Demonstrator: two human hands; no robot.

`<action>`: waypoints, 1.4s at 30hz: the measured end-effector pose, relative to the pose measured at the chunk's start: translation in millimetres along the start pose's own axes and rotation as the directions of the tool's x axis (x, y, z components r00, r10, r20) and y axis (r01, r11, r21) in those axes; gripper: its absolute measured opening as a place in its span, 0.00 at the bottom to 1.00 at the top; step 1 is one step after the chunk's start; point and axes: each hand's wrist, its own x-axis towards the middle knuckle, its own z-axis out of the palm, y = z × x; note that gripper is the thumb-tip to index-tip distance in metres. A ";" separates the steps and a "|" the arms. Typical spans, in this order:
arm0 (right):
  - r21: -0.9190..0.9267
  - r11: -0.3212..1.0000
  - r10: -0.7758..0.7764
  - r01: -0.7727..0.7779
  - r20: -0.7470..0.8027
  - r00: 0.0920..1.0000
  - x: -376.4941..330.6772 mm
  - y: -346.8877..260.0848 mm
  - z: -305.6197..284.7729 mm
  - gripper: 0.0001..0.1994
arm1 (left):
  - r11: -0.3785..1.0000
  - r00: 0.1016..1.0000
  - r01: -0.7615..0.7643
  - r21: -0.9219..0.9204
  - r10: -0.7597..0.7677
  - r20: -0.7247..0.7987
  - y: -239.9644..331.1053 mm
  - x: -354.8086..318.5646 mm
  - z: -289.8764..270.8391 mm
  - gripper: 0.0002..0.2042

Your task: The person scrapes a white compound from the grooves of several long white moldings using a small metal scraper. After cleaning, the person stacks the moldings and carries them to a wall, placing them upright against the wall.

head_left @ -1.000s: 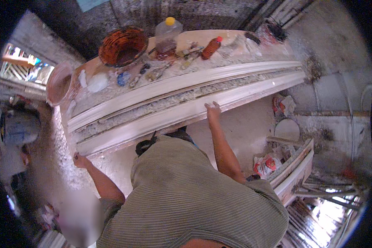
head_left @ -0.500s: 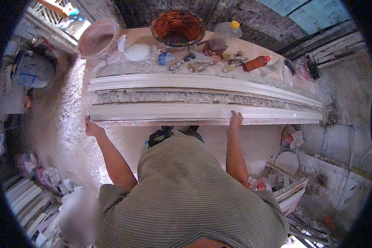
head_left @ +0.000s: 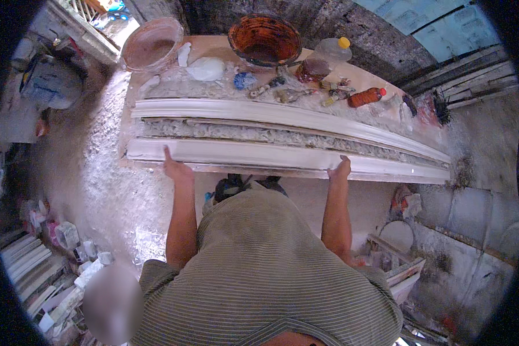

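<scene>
A long white moulding strip (head_left: 248, 154) lies along the near edge of the table, in front of me. My left hand (head_left: 179, 169) is at its front edge towards the left end. One finger reaches up over the strip's face, while the other fingers are curled low at the edge and partly hidden. Further right, my right hand (head_left: 341, 168) closes on the same front edge, its fingers bent over the strip. Behind it lies a second white moulding (head_left: 242, 109) with a ridged profile, roughly parallel. Rough whitish debris (head_left: 225, 131) fills the gap between the two.
Along the table's back stand a pinkish basin (head_left: 153, 46), an orange-brown bowl (head_left: 264, 43) and a yellow-capped jug (head_left: 330, 55). A red-capped bottle (head_left: 366, 97) lies near several brushes (head_left: 294, 94). A wooden crate (head_left: 395, 268) sits low right; white strips (head_left: 29, 259) are stacked low left.
My left hand has moved right from the near strip's left end to a place along its front edge. My right hand has shifted slightly right. The whole view has shifted a little.
</scene>
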 end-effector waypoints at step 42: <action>0.123 0.860 0.447 -0.496 0.288 0.847 246.5 -242.8 -178.0 0.39 | 0.957 0.971 -0.132 0.258 0.177 -0.162 -318.7 -220.1 76.9 0.20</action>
